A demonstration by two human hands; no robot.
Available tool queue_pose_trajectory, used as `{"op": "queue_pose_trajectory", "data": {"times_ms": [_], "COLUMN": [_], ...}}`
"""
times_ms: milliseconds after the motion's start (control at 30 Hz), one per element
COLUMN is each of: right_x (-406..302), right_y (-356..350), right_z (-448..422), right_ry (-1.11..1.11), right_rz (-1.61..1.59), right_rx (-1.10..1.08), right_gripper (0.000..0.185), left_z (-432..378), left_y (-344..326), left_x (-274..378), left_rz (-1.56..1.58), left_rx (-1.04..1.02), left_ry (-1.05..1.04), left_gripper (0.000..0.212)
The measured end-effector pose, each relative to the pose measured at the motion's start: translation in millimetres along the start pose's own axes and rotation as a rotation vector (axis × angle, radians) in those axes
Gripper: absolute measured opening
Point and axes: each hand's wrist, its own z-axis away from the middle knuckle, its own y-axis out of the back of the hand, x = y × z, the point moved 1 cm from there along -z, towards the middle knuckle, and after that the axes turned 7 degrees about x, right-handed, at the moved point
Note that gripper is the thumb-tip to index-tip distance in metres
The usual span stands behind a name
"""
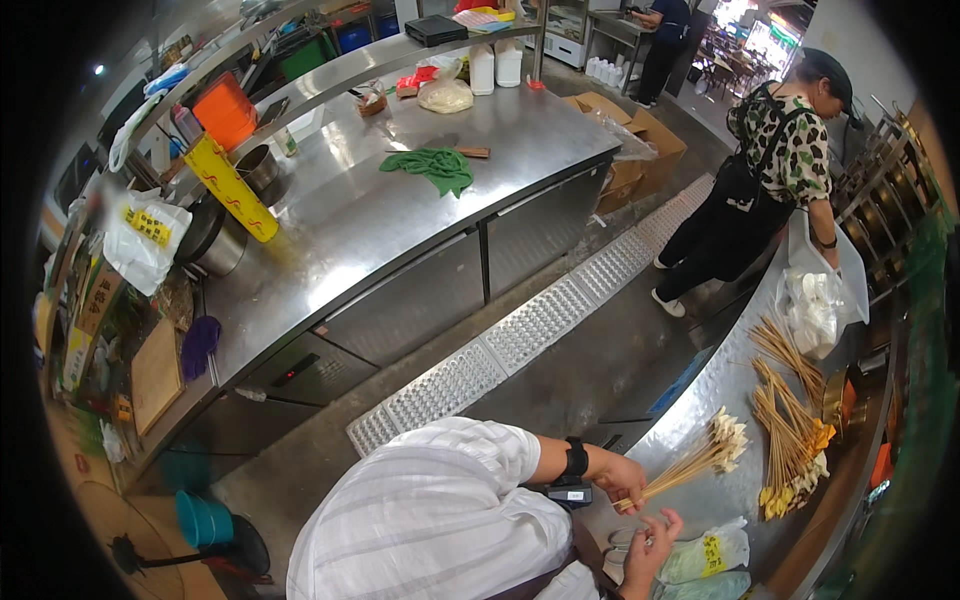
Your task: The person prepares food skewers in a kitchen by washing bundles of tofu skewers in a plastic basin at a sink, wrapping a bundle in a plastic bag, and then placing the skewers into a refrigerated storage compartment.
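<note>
My left hand (624,481) grips a bundle of bamboo skewers (679,459) by their bare stick ends. Pale food pieces (726,441) are threaded on the far tips, over the steel counter (679,397). Just below, my right hand (651,544) is empty, its fingers spread and partly curled close to the stick ends. Next to it lie plastic bags with pale green contents (705,553), one bearing a yellow label with writing. Farther along the counter rest more skewers (780,435), with yellow and whitish food on their ends.
A co-worker (772,150) in a dark apron stands at the same counter, one hand at a white tub (851,277) beside a clear plastic bag (810,311). Behind me, a steel worktable (337,232) holds a green cloth (431,166). Metal floor grating (536,322) runs between.
</note>
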Motion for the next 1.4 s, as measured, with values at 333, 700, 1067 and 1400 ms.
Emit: {"op": "queue_pose_trajectory", "data": {"times_ms": [333,700,1067,1400], "right_x": [99,102,89,87], "right_y": [5,-2,0,-24], "right_z": [-12,16,9,17], "right_ry": [-0.245,-1.139,-1.043,-1.152], "right_rz": [0.406,-0.858,-0.609,-0.976], "right_rx": [0.019,-0.114,-0.435,-0.095], "right_gripper": [0.012,0.026,0.031,0.022], "left_z": [4,-5,-30,-41], "left_y": [17,4,12,-15], "left_x": [6,6,-16,2], "left_rz": [-0.300,-0.463,-0.523,-0.264], "left_rx": [0.149,0.185,0.025,-0.054], "left_ry": [-0.064,0.033,0.005,0.197], "left_gripper": [0.022,0.030,0.030,0.039]}}
